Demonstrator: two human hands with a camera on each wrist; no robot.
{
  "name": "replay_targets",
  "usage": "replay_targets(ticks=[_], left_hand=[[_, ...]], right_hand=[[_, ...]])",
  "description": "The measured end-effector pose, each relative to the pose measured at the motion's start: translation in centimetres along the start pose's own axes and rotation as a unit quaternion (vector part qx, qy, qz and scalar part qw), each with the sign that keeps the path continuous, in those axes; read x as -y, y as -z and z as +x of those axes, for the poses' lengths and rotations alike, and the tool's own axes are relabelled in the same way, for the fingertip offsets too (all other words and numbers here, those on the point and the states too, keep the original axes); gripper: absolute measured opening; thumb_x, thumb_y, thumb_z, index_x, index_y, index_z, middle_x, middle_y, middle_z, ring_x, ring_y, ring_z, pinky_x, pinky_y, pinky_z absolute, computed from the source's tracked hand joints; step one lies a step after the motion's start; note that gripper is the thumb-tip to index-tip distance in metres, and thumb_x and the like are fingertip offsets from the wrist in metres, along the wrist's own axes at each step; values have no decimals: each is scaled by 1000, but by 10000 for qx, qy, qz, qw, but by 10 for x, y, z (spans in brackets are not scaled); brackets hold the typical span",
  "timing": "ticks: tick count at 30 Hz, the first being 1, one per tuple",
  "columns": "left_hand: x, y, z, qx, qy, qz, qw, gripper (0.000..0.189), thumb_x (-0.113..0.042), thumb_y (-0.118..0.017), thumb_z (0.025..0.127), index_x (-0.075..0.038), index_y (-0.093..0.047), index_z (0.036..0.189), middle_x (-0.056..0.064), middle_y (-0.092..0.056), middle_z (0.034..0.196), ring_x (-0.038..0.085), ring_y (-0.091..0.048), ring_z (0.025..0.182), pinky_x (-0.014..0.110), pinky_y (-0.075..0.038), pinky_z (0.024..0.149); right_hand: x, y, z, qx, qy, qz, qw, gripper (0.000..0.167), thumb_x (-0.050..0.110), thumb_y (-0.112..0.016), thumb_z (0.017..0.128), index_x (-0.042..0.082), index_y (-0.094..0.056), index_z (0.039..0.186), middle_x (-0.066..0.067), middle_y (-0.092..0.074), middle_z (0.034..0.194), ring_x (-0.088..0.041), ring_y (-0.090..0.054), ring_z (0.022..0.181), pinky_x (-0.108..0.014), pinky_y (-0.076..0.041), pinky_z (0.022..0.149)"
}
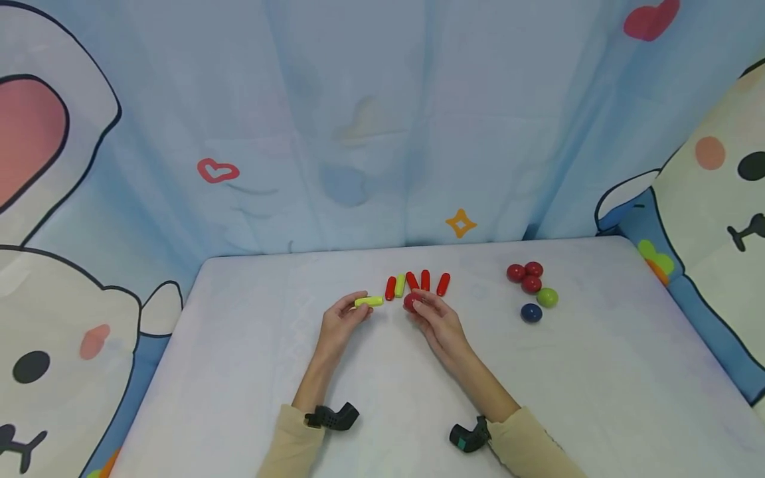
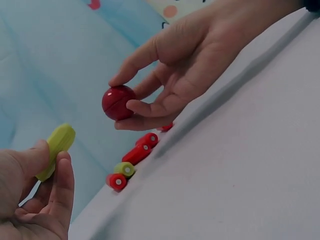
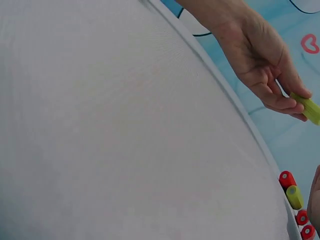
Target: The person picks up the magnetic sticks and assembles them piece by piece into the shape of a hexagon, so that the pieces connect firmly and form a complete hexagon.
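My left hand [image 1: 343, 323] pinches a yellow-green ribbed stick [image 2: 59, 145] between thumb and fingers, above the table. My right hand [image 1: 441, 326] holds a shiny red ball [image 2: 118, 102] at its fingertips; a seam line runs round the ball. The two hands are apart, and so are the stick and the ball. Just beyond them on the table lies a row of short sticks: a yellow-green stick [image 1: 400, 285] among several red ones, such as the leftmost red stick [image 1: 390, 288]. In the right wrist view only a sliver of the right hand shows, and its ball is out of frame.
Right of the hands, three red balls [image 1: 531, 285] sit clustered with a green ball [image 1: 546, 297] touching or nearly so. A dark blue ball [image 1: 531, 313] lies just in front. The white-covered table [image 1: 251, 372] ends at a blue patterned curtain [image 1: 370, 133].
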State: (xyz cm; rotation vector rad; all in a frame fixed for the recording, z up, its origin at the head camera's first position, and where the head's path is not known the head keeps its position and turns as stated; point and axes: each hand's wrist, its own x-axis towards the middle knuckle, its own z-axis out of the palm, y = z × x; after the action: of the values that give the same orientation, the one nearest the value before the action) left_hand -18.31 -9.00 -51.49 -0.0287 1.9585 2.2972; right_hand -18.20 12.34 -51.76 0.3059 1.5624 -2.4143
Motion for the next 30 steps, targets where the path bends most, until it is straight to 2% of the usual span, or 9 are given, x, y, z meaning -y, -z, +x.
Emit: replay_targets(ticks=[4,8,14,20,24,30], left_hand=[[3,-1,-3,-13,-57,-105,9999,40,-7,-63,93,8,-54,129,2,-66,102,5,-68,89,19,-55,85],[7,1,-5,-16,-187,-6,9998,41,-9,-64,93,9,-54,128,3,-67,100,4,-68,87,19,-55,84],[10,3,-8,-68,-489,297,9983,38,-15,-66,91,4,-59,123,12,-68,107,5,-68,89,21,-55,86],[12,6,-11,-203,-801,83,9965,35,-10,-66,91,7,-60,121,24,-63,118,6,-69,90,22,-56,85],[14,6,-10,-180,-888,45,9959,32,-8,-65,91,6,-61,119,26,-63,119,7,-70,90,22,-56,84],[16,6,-10,-74,-879,272,9957,32,-7,-66,90,6,-62,119,28,-64,117,5,-70,91,20,-56,84]], right_hand=[[0,-2,-2,-159,167,15,9997,54,25,-67,92,15,-47,141,-1,-45,139,-18,-52,126,-26,-49,100],[0,-2,-3,-236,279,-4,9993,56,27,-68,91,16,-47,142,-1,-44,141,-19,-50,128,-28,-49,101],[-1,-4,-4,-232,401,-218,9987,57,27,-69,90,15,-47,142,-3,-44,142,-19,-48,130,-32,-47,103],[-6,-7,-4,-119,392,-385,9984,53,22,-68,91,14,-49,140,-5,-44,141,-21,-47,129,-32,-49,100],[-8,-9,-6,-39,354,-513,9980,51,19,-67,91,13,-51,139,-5,-45,141,-21,-46,129,-30,-51,97],[-10,-11,-7,49,348,-647,9973,50,19,-66,92,13,-51,139,-5,-45,140,-22,-45,129,-31,-51,97]])
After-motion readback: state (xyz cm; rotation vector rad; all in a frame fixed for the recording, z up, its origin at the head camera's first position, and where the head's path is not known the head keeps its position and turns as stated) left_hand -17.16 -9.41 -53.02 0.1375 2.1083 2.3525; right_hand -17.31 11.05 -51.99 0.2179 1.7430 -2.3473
